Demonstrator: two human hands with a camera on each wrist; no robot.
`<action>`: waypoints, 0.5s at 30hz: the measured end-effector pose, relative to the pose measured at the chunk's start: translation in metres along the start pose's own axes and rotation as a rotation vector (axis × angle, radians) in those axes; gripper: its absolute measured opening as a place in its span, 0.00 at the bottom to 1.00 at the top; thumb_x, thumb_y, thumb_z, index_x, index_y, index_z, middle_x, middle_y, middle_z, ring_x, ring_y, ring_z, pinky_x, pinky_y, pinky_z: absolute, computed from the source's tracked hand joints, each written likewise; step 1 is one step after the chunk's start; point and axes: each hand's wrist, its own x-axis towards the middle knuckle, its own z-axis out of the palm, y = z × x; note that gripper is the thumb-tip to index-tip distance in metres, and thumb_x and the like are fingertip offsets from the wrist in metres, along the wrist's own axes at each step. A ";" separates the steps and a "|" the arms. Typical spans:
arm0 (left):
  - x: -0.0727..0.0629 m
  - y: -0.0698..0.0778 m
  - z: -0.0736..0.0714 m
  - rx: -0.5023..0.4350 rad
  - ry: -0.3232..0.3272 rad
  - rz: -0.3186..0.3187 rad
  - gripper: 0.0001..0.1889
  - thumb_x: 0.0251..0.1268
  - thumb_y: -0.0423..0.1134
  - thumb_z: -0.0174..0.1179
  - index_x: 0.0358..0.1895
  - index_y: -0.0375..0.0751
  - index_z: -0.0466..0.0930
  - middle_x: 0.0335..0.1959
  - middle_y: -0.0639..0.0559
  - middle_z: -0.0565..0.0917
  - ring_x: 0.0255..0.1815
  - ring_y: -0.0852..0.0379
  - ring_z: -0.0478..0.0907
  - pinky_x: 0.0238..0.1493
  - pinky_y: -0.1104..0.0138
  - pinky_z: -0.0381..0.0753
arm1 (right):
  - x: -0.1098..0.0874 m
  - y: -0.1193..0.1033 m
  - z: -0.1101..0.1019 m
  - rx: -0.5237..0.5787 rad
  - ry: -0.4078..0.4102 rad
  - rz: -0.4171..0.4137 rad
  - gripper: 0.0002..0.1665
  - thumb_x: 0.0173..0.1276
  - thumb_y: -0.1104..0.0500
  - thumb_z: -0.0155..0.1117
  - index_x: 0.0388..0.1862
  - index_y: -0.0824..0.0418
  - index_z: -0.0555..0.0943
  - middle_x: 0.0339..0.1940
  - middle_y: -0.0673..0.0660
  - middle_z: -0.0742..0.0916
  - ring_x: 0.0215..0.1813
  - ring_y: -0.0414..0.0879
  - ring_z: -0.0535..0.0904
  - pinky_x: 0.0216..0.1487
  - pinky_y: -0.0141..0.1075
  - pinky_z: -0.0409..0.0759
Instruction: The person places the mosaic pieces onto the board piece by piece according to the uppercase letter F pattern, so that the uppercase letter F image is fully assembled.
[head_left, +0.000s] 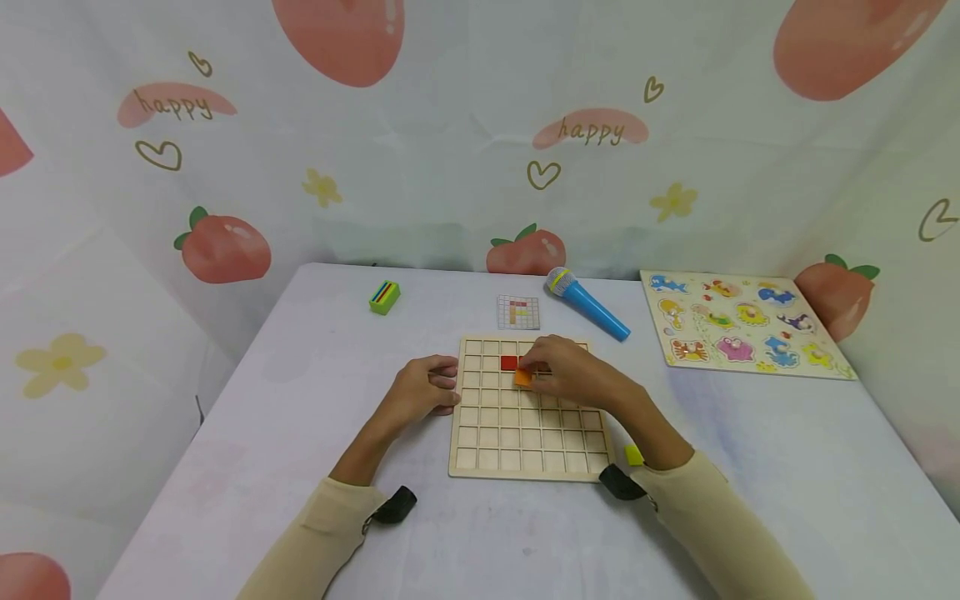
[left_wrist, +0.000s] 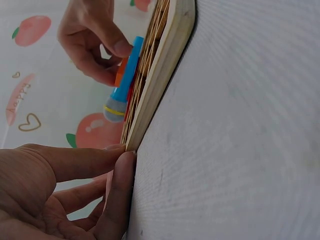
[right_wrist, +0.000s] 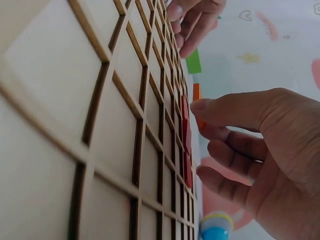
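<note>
A pale wooden grid board (head_left: 491, 435) lies on the table. My left hand (head_left: 422, 387) holds its left edge, and in the left wrist view the thumb (left_wrist: 90, 161) and a finger meet at that edge. My right hand (head_left: 570, 369) pinches an orange square tile (head_left: 523, 378) between thumb and fingers, just above the board's upper part. A red tile (head_left: 509, 362) sits in a cell beside it. In the right wrist view, red tiles (right_wrist: 187, 135) line up in a row, and the orange tile (right_wrist: 196, 100) is held upright, apart from the grid.
Behind the board lie a small pattern card (head_left: 518, 312) and a blue toy microphone (head_left: 595, 310). A green block with coloured stripes (head_left: 384, 298) stands at the back left. An animal puzzle board (head_left: 750, 325) lies back right. A yellow-green piece (head_left: 633, 455) sits by the right forearm.
</note>
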 end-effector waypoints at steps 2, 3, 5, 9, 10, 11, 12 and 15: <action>0.000 0.000 0.000 -0.001 -0.002 0.000 0.33 0.60 0.21 0.70 0.71 0.33 0.77 0.61 0.40 0.82 0.55 0.50 0.83 0.41 0.63 0.94 | 0.003 -0.001 0.001 0.000 -0.001 0.001 0.17 0.73 0.59 0.73 0.59 0.60 0.89 0.51 0.52 0.88 0.57 0.48 0.80 0.65 0.46 0.84; 0.000 0.000 0.000 -0.001 -0.003 0.000 0.32 0.61 0.21 0.70 0.71 0.33 0.77 0.61 0.40 0.82 0.55 0.50 0.83 0.41 0.63 0.94 | 0.004 -0.002 0.002 -0.004 -0.001 -0.001 0.17 0.73 0.59 0.73 0.58 0.60 0.89 0.51 0.52 0.88 0.56 0.48 0.80 0.65 0.46 0.84; 0.000 0.000 0.000 0.000 -0.004 -0.001 0.32 0.61 0.21 0.70 0.71 0.33 0.77 0.61 0.40 0.82 0.56 0.49 0.83 0.41 0.63 0.93 | 0.006 -0.003 0.003 -0.009 -0.002 -0.002 0.16 0.73 0.60 0.73 0.58 0.60 0.89 0.51 0.52 0.88 0.56 0.48 0.80 0.65 0.46 0.85; 0.000 0.000 0.000 0.002 -0.003 -0.005 0.32 0.61 0.21 0.70 0.71 0.33 0.76 0.61 0.40 0.82 0.56 0.49 0.83 0.41 0.64 0.93 | 0.010 -0.003 0.005 -0.014 -0.006 -0.004 0.15 0.72 0.61 0.73 0.57 0.60 0.90 0.51 0.52 0.88 0.56 0.48 0.80 0.65 0.47 0.85; 0.000 0.000 0.000 0.002 -0.003 -0.005 0.32 0.61 0.21 0.70 0.71 0.33 0.76 0.61 0.40 0.82 0.56 0.49 0.83 0.41 0.64 0.93 | 0.011 -0.004 0.006 -0.014 -0.007 -0.001 0.15 0.72 0.61 0.73 0.57 0.60 0.90 0.50 0.52 0.88 0.56 0.48 0.80 0.65 0.46 0.84; 0.000 0.000 0.000 0.002 -0.003 -0.005 0.32 0.61 0.21 0.70 0.71 0.33 0.77 0.61 0.40 0.82 0.57 0.49 0.83 0.41 0.63 0.93 | 0.012 -0.004 0.006 -0.013 -0.008 0.001 0.15 0.72 0.61 0.73 0.57 0.60 0.90 0.50 0.52 0.88 0.55 0.48 0.80 0.65 0.46 0.85; 0.000 0.000 0.000 0.002 -0.003 -0.004 0.32 0.61 0.21 0.70 0.71 0.33 0.76 0.61 0.40 0.82 0.57 0.49 0.83 0.42 0.63 0.93 | 0.013 -0.004 0.006 -0.013 -0.010 0.001 0.15 0.72 0.61 0.73 0.57 0.60 0.90 0.50 0.52 0.89 0.55 0.48 0.80 0.65 0.46 0.85; 0.000 -0.001 -0.001 -0.001 -0.004 -0.004 0.33 0.61 0.21 0.70 0.71 0.33 0.76 0.61 0.40 0.82 0.57 0.49 0.83 0.42 0.63 0.94 | 0.015 -0.006 0.007 -0.010 -0.013 -0.003 0.15 0.72 0.61 0.74 0.56 0.61 0.90 0.51 0.53 0.89 0.56 0.49 0.80 0.65 0.46 0.84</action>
